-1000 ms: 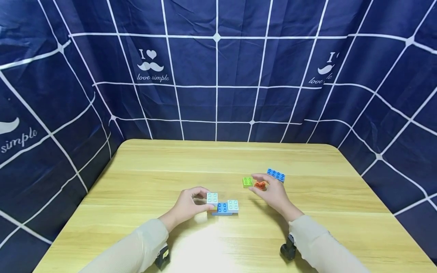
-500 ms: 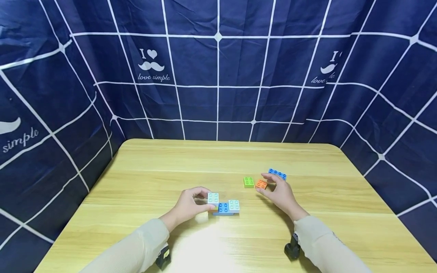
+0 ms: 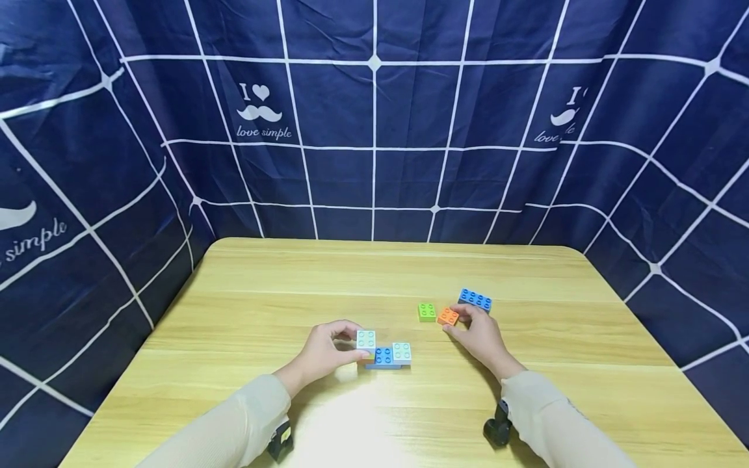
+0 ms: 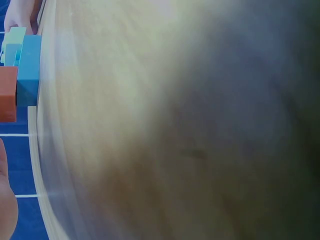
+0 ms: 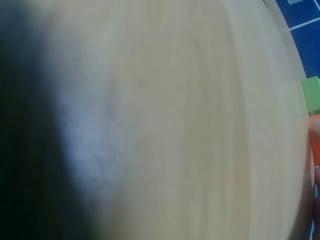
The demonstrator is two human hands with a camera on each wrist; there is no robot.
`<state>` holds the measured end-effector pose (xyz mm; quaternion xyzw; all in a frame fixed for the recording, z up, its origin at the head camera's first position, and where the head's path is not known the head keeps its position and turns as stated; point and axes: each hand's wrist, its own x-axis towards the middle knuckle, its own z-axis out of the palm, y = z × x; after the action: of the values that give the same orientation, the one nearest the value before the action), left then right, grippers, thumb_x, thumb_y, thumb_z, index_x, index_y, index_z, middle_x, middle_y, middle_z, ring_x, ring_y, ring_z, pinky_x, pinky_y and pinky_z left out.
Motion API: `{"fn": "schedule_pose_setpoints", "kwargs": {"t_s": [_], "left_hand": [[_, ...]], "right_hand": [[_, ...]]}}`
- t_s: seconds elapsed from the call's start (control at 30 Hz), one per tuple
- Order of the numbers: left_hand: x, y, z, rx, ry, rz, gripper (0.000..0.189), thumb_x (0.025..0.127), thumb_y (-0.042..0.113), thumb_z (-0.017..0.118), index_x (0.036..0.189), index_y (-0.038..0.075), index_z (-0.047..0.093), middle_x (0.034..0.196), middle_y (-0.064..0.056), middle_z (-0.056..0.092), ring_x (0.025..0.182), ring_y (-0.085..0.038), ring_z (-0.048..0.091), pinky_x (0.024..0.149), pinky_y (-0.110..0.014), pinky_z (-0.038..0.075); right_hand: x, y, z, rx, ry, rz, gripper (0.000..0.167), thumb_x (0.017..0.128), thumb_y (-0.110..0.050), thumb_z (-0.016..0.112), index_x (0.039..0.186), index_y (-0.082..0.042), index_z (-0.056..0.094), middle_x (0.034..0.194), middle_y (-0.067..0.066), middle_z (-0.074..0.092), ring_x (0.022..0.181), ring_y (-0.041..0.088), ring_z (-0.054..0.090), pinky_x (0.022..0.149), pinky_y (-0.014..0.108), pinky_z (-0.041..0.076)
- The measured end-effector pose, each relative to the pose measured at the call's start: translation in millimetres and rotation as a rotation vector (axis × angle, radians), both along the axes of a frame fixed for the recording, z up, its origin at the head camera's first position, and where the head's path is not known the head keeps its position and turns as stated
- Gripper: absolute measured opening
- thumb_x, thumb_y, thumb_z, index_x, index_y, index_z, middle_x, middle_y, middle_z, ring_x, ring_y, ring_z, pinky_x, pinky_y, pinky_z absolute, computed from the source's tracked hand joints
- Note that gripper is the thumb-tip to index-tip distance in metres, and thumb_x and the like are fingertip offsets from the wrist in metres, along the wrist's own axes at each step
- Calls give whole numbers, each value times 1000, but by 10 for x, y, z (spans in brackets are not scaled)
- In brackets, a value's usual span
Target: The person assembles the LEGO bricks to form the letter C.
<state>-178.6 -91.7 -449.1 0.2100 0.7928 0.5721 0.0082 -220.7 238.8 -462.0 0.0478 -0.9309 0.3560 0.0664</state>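
Note:
My left hand [image 3: 324, 351] pinches the left end of a small toy-brick assembly. There a white brick [image 3: 365, 339] sits over an orange one [image 4: 7, 94], on a blue base brick [image 3: 383, 355]. A second white brick [image 3: 402, 351] tops the right end. Farther right, my right hand [image 3: 482, 335] pinches a square orange brick [image 3: 447, 316] between thumb and fingertips, low at the tabletop. Just left of that brick lies a lime-green brick [image 3: 426, 312]. Behind the fingers is a long blue brick [image 3: 475, 298], partly covered by the hand. Both wrist views show the bricks only at their edges.
The wooden table [image 3: 304, 279] has rounded far corners. Dark blue cloth [image 3: 404, 175] with white lines hangs behind it and along both sides. Black wrist devices, such as the right one [image 3: 497, 426], sit below the sleeves.
My right hand drew back slightly to the right, then its fingers closed on the orange brick, which turned from tilted to studs up. The left hand keeps its hold on the assembly.

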Motion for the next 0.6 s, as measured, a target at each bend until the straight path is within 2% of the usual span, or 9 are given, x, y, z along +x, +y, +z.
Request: {"fn": "schedule_pose_setpoints", "kwargs": {"t_s": [0.3,0.5,0.6], "left_hand": [[6,5,6,6,-6,-5,31,74,20,83,101,11,69,90,5,65,88,-18,61,84,-39,51],[8,8,4,1,-14,2,31,74,19,83,100,12,69,90,5,65,89,-18,61,83,-35,51],[8,11,4,4,-12,2,31,74,19,83,100,12,69,90,5,66,88,-18,61,83,-35,51]], "right_hand": [[12,3,54,2,17,-16,44,82,-22,76,118,-2,61,107,15,64,98,31,59,86,47,48],[16,-19,162,-27,97,17,43,81,-18,78,118,-3,62,105,14,64,97,30,61,82,45,52],[13,-62,219,-24,142,38,42,80,-18,78,116,-3,63,105,12,65,97,28,60,84,46,51]]}}
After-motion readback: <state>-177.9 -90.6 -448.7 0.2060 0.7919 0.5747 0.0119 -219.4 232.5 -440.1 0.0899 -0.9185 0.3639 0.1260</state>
